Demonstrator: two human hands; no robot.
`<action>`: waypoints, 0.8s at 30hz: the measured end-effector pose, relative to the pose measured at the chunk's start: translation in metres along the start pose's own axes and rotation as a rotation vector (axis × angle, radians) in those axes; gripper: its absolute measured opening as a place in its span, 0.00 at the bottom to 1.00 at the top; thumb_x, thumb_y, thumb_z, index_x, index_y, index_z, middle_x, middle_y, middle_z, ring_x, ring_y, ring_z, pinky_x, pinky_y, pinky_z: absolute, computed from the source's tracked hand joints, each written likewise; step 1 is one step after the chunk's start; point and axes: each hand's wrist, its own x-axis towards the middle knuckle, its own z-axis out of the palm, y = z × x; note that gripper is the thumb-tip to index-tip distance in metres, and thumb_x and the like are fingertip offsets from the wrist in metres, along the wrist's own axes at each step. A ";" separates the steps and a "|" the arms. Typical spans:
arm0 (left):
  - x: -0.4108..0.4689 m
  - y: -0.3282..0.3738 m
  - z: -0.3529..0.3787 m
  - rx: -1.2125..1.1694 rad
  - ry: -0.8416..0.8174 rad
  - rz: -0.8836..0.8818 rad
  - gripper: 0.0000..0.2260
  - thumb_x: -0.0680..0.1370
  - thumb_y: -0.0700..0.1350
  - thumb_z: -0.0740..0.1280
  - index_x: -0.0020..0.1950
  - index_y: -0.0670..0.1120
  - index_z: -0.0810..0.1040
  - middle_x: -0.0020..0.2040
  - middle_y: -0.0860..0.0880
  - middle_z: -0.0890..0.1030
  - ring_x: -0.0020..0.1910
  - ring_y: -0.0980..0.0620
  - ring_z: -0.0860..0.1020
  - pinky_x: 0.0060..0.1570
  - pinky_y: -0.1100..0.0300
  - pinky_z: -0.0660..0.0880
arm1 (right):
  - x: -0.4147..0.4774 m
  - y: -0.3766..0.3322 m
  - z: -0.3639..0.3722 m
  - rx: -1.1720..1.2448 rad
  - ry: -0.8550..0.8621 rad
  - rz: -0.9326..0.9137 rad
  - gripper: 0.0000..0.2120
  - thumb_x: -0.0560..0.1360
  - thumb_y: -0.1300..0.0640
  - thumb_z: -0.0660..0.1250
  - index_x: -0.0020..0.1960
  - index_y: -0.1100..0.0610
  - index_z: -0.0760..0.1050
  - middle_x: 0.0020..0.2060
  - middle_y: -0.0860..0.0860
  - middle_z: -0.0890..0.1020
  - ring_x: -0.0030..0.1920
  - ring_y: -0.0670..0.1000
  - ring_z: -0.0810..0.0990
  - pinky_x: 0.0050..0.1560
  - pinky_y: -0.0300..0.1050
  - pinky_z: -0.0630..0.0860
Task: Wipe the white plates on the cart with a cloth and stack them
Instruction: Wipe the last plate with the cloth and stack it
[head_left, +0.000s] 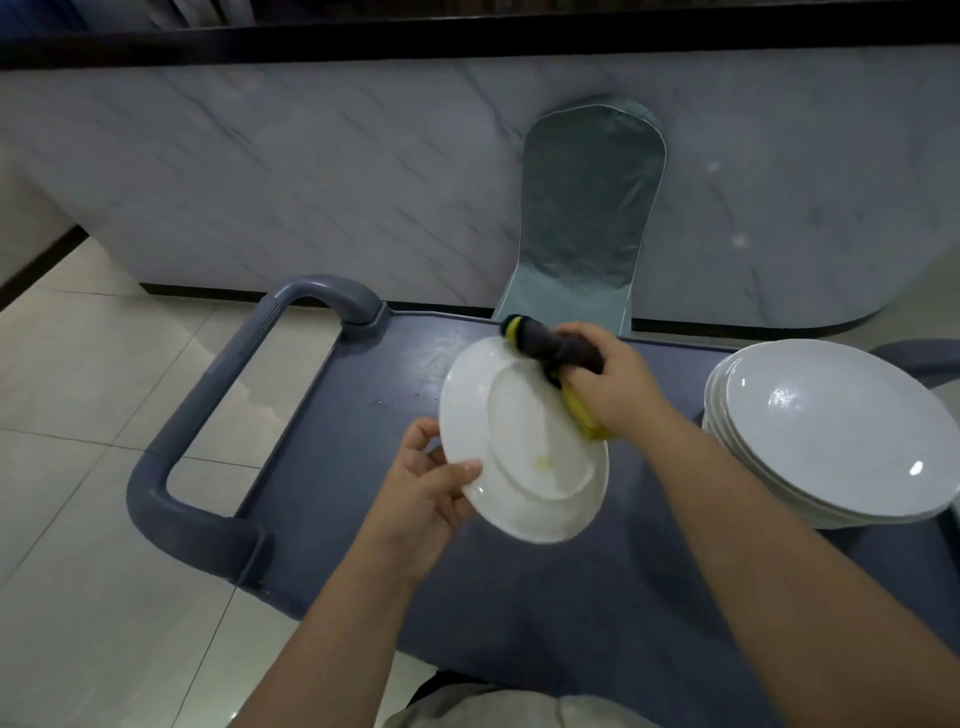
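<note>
In the centre of the frame, above the flat top of a blue-grey plastic cart (363, 467), a person holds a round white ceramic plate (524, 441) tilted towards the camera, clear of the cart surface. The left hand (423, 488) grips the plate at its lower left rim: the thumb lies across the face that looks at the camera and the fingers curl round behind the edge. That face shows a raised circular ridge and a small yellowish mark near its lower middle. The right hand (613, 384) is clenched round a bunched dark grey and yellow cloth (550, 351), which presses against the upper right rim of the plate; one end of the cloth sticks out past the knuckles towards the upper left.

At the right edge of the frame a stack of white plates (831, 431) sits on the cart, apart from the held plate. The cart's looped grey handle (208, 415) reaches out at the left over pale floor tiles (78, 389). Behind the cart stands a grey marble-patterned counter front (311, 182), with a grey-green fabric-covered chair back (587, 208) against it
</note>
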 end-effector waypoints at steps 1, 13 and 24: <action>0.005 0.003 -0.002 -0.068 0.021 0.008 0.18 0.65 0.30 0.68 0.49 0.47 0.71 0.44 0.47 0.83 0.42 0.48 0.82 0.35 0.56 0.81 | -0.007 0.010 -0.004 0.062 0.049 0.105 0.22 0.72 0.67 0.66 0.52 0.38 0.75 0.46 0.44 0.80 0.52 0.51 0.78 0.56 0.47 0.75; 0.050 -0.002 0.003 -0.312 0.086 -0.101 0.15 0.71 0.31 0.63 0.52 0.47 0.74 0.49 0.45 0.82 0.43 0.49 0.83 0.39 0.58 0.82 | -0.109 0.056 0.030 -0.217 0.256 -0.159 0.26 0.67 0.65 0.65 0.62 0.46 0.75 0.63 0.47 0.75 0.57 0.54 0.74 0.63 0.42 0.68; 0.067 0.015 0.003 -0.098 -0.135 -0.102 0.18 0.66 0.28 0.67 0.49 0.46 0.73 0.47 0.44 0.82 0.41 0.49 0.83 0.36 0.57 0.81 | -0.070 -0.005 0.023 -0.327 0.051 -0.273 0.23 0.70 0.60 0.61 0.63 0.49 0.76 0.62 0.48 0.76 0.58 0.50 0.69 0.63 0.35 0.61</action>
